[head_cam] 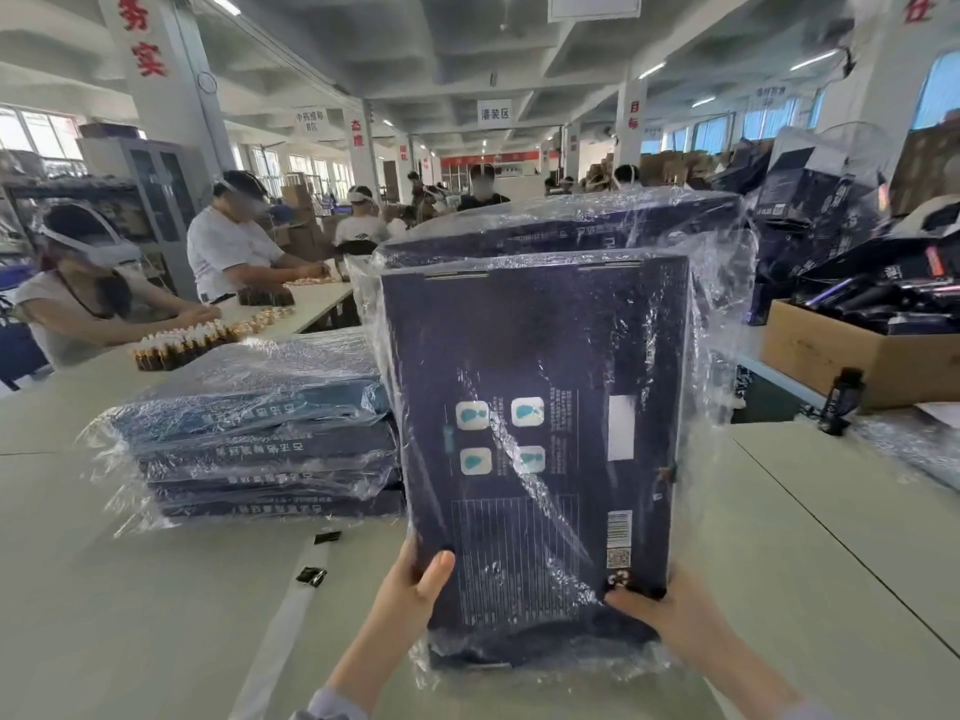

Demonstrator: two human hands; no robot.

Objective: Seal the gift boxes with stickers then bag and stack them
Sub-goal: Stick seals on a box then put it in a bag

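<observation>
Head view: a dark blue gift box [535, 407], sealed inside a clear plastic bag [722, 324], stands on end in front of the person. Its long axis is vertical and its printed back faces the camera. Both hands hold it at the bottom corners. The left grip [410, 584] wraps the lower left edge, with the thumb laid flat on the face and the fingers hidden behind the box. The right grip [670, 615] clasps the lower right corner, its thumb pressing the film against the face beside the printed codes, fingers again out of sight behind. It is not possible to tell whether the bottom end rests on the counter [156, 589] or hangs just above it. A stack of bagged boxes [260, 449] lies flat on the counter to the left of the held box and a little beyond it, close beside its left edge, so the left grip is the nearer one. Another bagged pile [561, 226] sits directly behind. To join the left stack, the box would probably need tipping from upright to flat while being carried leftward.
</observation>
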